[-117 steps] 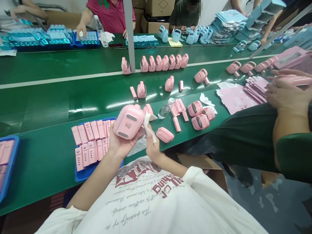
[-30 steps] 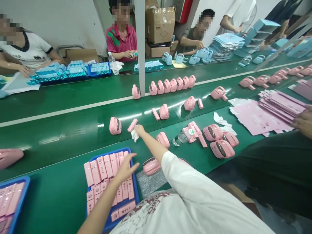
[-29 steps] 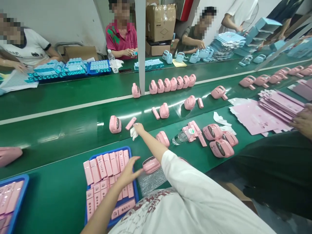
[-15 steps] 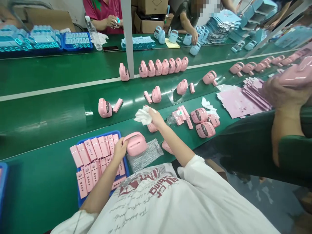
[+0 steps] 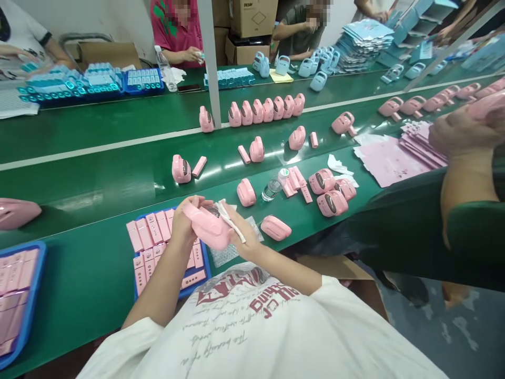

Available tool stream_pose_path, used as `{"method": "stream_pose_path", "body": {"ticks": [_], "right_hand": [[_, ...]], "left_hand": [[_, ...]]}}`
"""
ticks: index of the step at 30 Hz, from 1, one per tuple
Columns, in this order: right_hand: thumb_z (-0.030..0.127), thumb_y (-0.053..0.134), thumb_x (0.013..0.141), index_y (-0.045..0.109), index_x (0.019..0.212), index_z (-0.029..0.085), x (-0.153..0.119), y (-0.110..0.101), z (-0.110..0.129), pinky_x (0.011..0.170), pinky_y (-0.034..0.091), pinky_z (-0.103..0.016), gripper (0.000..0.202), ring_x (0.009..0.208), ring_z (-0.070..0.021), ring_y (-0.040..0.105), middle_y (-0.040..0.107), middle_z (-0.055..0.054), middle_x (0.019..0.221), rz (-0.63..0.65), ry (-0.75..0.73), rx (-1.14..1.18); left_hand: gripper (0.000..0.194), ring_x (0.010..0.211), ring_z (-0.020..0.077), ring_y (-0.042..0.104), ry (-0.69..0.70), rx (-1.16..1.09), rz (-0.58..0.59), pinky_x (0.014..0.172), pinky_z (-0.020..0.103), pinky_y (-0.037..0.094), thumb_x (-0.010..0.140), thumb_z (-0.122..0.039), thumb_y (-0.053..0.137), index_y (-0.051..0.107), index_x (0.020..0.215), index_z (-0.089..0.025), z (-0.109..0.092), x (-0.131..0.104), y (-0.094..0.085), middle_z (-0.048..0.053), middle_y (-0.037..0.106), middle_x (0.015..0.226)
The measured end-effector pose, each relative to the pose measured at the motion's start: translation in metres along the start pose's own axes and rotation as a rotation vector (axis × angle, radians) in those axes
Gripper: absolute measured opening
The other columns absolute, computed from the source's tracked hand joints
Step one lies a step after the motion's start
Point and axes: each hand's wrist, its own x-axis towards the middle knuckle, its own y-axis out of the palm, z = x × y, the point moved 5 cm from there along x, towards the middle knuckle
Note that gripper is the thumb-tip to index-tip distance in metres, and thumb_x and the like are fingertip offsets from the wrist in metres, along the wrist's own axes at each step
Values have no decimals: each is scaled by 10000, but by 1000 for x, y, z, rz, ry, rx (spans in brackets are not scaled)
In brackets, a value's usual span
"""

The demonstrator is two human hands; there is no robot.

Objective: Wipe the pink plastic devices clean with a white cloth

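Observation:
My left hand [image 5: 184, 221] is closed on the handle end of a glossy pink plastic device [image 5: 211, 227], held tilted above the bench in front of my shirt. A folded white wiping cloth [image 5: 232, 223] is in my right hand [image 5: 245, 236], pressed against the device's right side near its dark panel. Under the hands lies a bubble-wrap sheet [image 5: 224, 255], partly hidden. To the left, a blue tray [image 5: 207, 263] holds rows of pink oblong pieces, partly covered by my left forearm. Two more pink devices, one upright [image 5: 246, 192] and one lying down [image 5: 276, 227], rest to the right.
A clear bottle [image 5: 271, 188] lies beside several pink oblong pieces [image 5: 294, 181] and grouped pink devices [image 5: 332, 203]. Spaced devices stand on the green conveyor [image 5: 150, 163]. Another blue tray [image 5: 33, 295] is at far left. A co-worker's hand [image 5: 453, 129] is at right; people sit opposite.
My left hand has raised and turned the pink device. My right hand has brought the cloth down and left onto it. The view has shifted, showing more of the left tray.

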Motion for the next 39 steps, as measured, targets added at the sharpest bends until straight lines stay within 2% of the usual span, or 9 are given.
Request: {"method": "stream_pose_path", "body": {"ticks": [4,8,14,16,19,24,28,34,39], "right_hand": [[499,280,977,425,1424,205,11,-5,23,1167,298,-354,555,1388,-177,385,443,-74,1474,158,-116,-44],[592,280,942,571,1299,201,-3,-9,31,1171,285,-402,604,1370,-214,413,516,-74,1415,227,-143,11],[675,484,826,678,1050,191,-31,-15,-14,999,477,-416,567,1085,-241,655,724,-83,1086,-344,633,542],[702,572,746,669,1044,188,-29,2,-9,971,493,-394,602,1072,-235,655,721,-77,1083,-218,754,769],[631,743,621,632,1110,203,-21,16,15,906,521,-342,660,1018,-214,658,713,-50,1080,-12,683,912],[434,855,556,564,1177,225,-18,23,31,776,536,-278,717,861,-170,662,706,-3,960,68,580,918],[498,825,558,603,1042,210,-27,25,24,738,549,-306,606,795,-185,659,707,-18,899,-51,660,978],[439,835,557,590,1119,248,-26,11,14,781,560,-329,642,816,-191,663,704,1,903,-262,564,929],[454,795,632,564,1220,240,-21,-1,12,952,507,-378,667,1018,-223,638,701,-34,1038,-283,426,748]], "left_hand": [[313,478,111,541,-22,54,26,487,225,431,546,-347,803,581,650,-154,-6,-12,10,-20,612,544],[348,661,174,660,33,-24,192,610,288,529,670,-406,762,607,900,-195,-24,-29,15,38,727,850],[307,759,159,682,204,-197,392,726,306,553,858,-420,597,576,1121,-264,-47,-62,20,36,704,1027],[308,756,152,677,240,-228,412,769,310,545,861,-408,595,581,1127,-255,-50,-70,25,31,700,1004],[320,795,153,671,241,-213,463,799,311,538,869,-393,584,580,1145,-232,-53,-77,36,44,685,1015],[479,892,215,673,248,-77,632,803,348,560,684,-399,771,613,1092,-203,-60,-67,50,75,678,1049],[519,1034,271,638,261,111,526,857,372,549,622,-351,813,638,1079,-178,-61,-50,40,116,661,1136],[352,988,256,648,207,29,94,856,376,536,678,-448,736,684,927,-204,-28,-62,-6,66,701,989],[753,1231,339,510,380,53,274,1005,457,460,601,-610,742,585,1236,-237,-11,-102,12,103,573,1315]]}}
